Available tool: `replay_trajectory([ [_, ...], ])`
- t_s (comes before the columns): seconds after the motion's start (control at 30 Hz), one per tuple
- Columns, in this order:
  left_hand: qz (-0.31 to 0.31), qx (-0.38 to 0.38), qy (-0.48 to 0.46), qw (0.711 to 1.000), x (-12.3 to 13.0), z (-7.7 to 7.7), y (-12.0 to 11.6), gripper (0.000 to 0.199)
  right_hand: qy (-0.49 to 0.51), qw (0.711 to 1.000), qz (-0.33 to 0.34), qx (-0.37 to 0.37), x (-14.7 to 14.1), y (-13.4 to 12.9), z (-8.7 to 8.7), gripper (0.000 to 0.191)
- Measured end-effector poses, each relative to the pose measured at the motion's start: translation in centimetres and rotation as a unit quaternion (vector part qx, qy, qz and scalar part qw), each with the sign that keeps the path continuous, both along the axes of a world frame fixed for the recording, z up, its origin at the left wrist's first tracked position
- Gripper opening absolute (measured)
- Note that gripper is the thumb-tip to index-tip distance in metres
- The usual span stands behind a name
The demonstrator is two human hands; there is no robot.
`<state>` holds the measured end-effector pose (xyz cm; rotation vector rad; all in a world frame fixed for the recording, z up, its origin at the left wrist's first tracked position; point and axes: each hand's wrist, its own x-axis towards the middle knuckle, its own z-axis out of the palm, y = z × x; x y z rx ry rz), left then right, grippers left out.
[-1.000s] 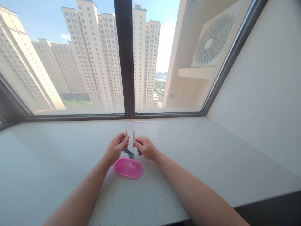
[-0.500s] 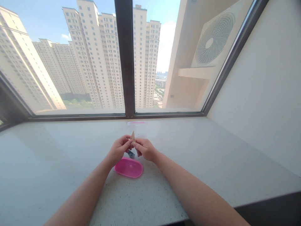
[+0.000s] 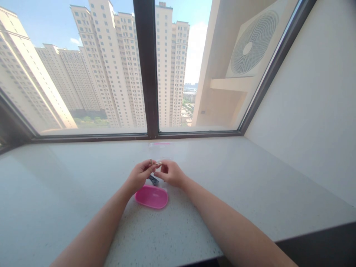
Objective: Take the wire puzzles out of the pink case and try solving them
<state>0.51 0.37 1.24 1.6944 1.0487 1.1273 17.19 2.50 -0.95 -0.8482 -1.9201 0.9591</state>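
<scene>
Close together above the counter, my two hands work on small, thin, light-brown wood-like pieces (image 3: 158,163); their exact kind is too small to make out. My left hand (image 3: 141,174) pinches them between thumb and fingers. One part stands nearly upright, another points toward the right. My right hand (image 3: 172,174) has its fingers bent near the right end of the pieces, with the thumb spread apart below. Just under the hands lies a small dark grey item (image 3: 153,180), partly covered. A pink oval dish (image 3: 151,197) sits on the counter nearer to me.
Behind the hands, a clear plastic bag (image 3: 160,144) with a pink strip lies on the speckled white counter (image 3: 167,233). Dark-framed windows (image 3: 150,74) rise at the back, and a white wall (image 3: 311,104) bounds the right side.
The wood-like pieces have turned from pointing up to lying partly sideways between my hands. My right thumb has come away from them. The dish and dark item stay in place.
</scene>
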Motion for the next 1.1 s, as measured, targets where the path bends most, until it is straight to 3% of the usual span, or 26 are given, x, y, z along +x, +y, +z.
replay_trajectory([
  [0.1,0.003,0.051,0.093,0.994,0.0,-0.2,0.0,0.024,0.039,0.999,-0.03,-0.008,0.2,0.0,0.2,0.038],
  [0.2,0.005,0.086,0.163,0.983,0.2,-0.3,-0.2,0.022,0.036,0.999,-0.012,-0.013,0.1,0.0,0.2,0.028],
  [0.37,0.044,0.107,0.207,0.971,0.4,-0.2,-0.3,0.02,0.029,0.998,-0.039,0.05,0.1,-0.2,0.5,0.015],
  [0.5,0.073,0.102,0.192,0.973,0.2,0.0,-0.2,0.024,0.117,0.992,-0.047,-0.022,0.1,0.2,0.6,0.018],
  [0.6,0.139,0.086,0.156,0.974,-0.2,-0.1,0.0,0.04,0.22,0.965,-0.127,-0.056,0.4,1.0,0.6,0.023],
  [0.77,0.197,0.053,0.154,0.967,-0.6,-0.5,0.7,0.034,0.315,0.921,-0.223,-0.044,1.3,2.2,0.6,0.024],
  [0.97,0.2,0.046,0.161,0.965,-0.5,-0.6,0.8,0.032,0.351,0.908,-0.226,-0.035,1.5,2.3,0.6,0.024],
  [1.1,0.191,0.044,0.174,0.965,-0.3,-0.3,0.6,0.03,0.329,0.92,-0.212,-0.033,1.4,2.3,0.2,0.022],
])
